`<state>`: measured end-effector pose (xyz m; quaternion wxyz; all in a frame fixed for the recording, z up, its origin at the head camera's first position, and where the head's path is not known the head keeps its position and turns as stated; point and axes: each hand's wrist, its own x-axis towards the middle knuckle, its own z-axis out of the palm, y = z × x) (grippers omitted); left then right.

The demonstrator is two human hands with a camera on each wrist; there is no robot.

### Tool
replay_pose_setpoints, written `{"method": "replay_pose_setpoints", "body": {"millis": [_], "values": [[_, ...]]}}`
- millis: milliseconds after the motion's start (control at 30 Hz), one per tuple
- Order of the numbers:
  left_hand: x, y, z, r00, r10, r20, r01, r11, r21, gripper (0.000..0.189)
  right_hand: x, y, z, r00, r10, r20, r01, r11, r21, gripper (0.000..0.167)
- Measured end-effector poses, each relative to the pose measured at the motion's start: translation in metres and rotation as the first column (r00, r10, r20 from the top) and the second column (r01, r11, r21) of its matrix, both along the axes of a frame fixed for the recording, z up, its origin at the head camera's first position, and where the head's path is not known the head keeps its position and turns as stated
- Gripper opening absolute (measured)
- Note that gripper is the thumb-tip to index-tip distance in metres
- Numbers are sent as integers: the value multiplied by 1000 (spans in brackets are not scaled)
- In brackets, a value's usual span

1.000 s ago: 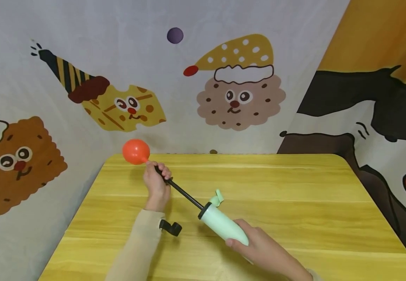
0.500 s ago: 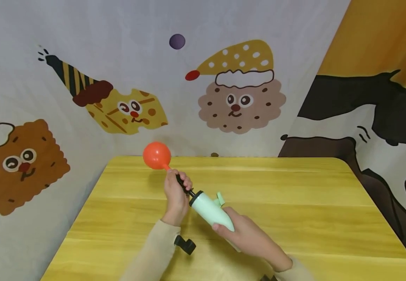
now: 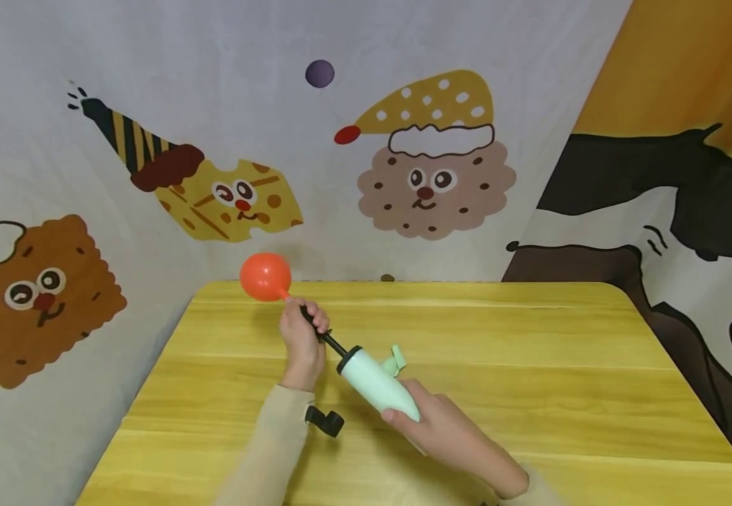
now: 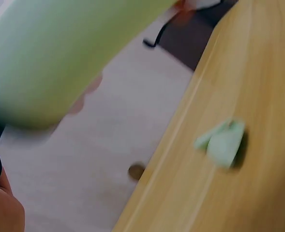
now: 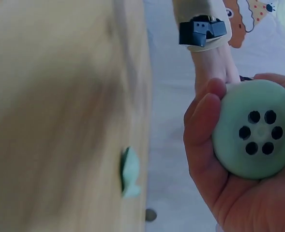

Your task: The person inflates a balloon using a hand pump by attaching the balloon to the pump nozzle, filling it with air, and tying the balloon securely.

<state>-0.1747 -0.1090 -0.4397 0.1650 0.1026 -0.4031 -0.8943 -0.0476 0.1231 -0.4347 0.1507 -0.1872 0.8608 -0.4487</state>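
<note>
A mint-green balloon pump [image 3: 378, 383] slants across the middle of the head view, its black rod [image 3: 335, 344] partly out. My left hand [image 3: 304, 341] grips the black handle at the rod's far end, right by the neck of a small inflated orange-red balloon [image 3: 266, 276]. Around the pump's rounded near end curls my right hand [image 3: 444, 429]. In the right wrist view, that pump end [image 5: 261, 133] shows a ring of several dark holes in the palm. On the table beyond the pump lies a small mint-green piece [image 4: 224, 145] with a flat tab.
A wood-grain table [image 3: 530, 351] spreads beneath both hands. Behind it hangs a pale cloth [image 3: 340, 28] printed with cartoon biscuits and cheese. A black camera mount [image 3: 325, 421] juts out from the left sleeve.
The rod first slid almost fully into the pump, then came slightly out again. The left hand and balloon went right, then a little back left. Both hands keep their grip.
</note>
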Motion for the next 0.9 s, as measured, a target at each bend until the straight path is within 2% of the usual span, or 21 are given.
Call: {"method": "replay_pose_setpoints", "body": {"millis": [167, 267, 333, 500, 633, 767, 900], "values": [[-7, -26, 3, 998, 57, -1, -57, 997, 60, 32, 21, 27, -3, 999, 22, 38, -23, 999, 30, 51], [-6, -30, 5, 998, 55, 8, -56, 994, 89, 31, 28, 35, -4, 999, 16, 33, -17, 999, 47, 48], [-4, -26, 6, 999, 37, 11, -38, 994, 104, 30, 29, 35, -5, 1000, 14, 9, -14, 999, 52, 49], [3, -5, 7, 1000, 0, -6, 1, 995, 97, 29, 21, 22, -4, 999, 5, -48, -2, 998, 61, 53], [11, 13, 6, 998, -44, -41, 46, 998, 47, 29, 10, 10, -2, 1000, 5, -24, -5, 1000, 9, 57], [22, 27, 5, 991, -124, -57, 123, 992, -15, 33, -3, 1, 1, 1000, 19, -4, -19, 998, -55, 55], [28, 34, 4, 988, -146, -55, 144, 989, -42, 36, -12, -4, 5, 999, 27, 23, -25, 996, -91, 51]]}}
